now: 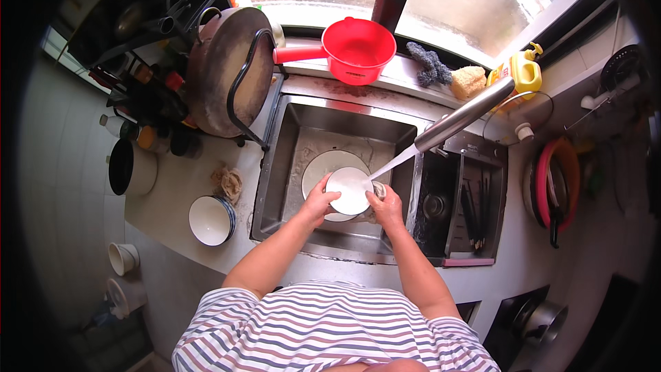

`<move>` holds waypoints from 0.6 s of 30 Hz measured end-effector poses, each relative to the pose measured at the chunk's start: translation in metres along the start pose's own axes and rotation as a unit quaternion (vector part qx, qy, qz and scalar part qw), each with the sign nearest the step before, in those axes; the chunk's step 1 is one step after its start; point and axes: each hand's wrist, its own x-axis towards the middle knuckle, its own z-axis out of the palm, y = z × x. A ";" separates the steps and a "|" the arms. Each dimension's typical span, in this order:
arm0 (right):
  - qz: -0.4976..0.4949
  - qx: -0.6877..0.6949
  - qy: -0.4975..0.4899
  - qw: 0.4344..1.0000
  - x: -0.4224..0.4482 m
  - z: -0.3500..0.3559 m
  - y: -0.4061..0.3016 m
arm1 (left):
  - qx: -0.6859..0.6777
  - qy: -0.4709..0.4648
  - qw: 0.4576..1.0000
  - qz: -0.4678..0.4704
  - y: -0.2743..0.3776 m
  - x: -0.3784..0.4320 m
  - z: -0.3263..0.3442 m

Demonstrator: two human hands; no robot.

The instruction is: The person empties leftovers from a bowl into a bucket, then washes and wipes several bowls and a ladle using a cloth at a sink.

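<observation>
Over the stainless steel sink (268,181), my left hand (317,202) and my right hand (386,206) hold a white bowl (349,190) from both sides, thumbs on its rim. Water pours from the metal faucet (465,113) onto the bowl's right edge. A light cloth or scrubber (380,189) shows between my right hand and the bowl. Beneath, a larger white dish (316,165) lies in the basin, partly covered by the bowl. Stacked white bowls with blue-patterned outsides (209,221) stand on the counter left of the sink.
A red plastic dipper (361,51), a dark scrubber (428,64), a sponge (468,82) and a yellow pump bottle (521,75) line the windowsill. A large wok (232,72) leans in a rack at left. A crumpled cloth (227,183) lies near the bowls. Chopsticks (477,212) lie right of the basin.
</observation>
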 end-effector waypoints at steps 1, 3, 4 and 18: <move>0.001 0.001 0.002 1.000 -0.001 -0.002 0.000 | 0.005 0.023 1.000 0.006 0.000 0.000 0.003; -0.019 0.348 0.055 0.936 -0.004 -0.008 -0.010 | 0.081 0.047 0.994 0.062 -0.008 0.010 0.000; -0.022 0.469 0.013 0.883 -0.006 -0.013 -0.023 | 0.154 0.071 0.978 0.118 -0.011 0.016 -0.002; -0.112 0.115 -0.241 0.957 0.025 0.036 -0.028 | 0.497 0.129 0.796 0.321 0.006 0.006 0.021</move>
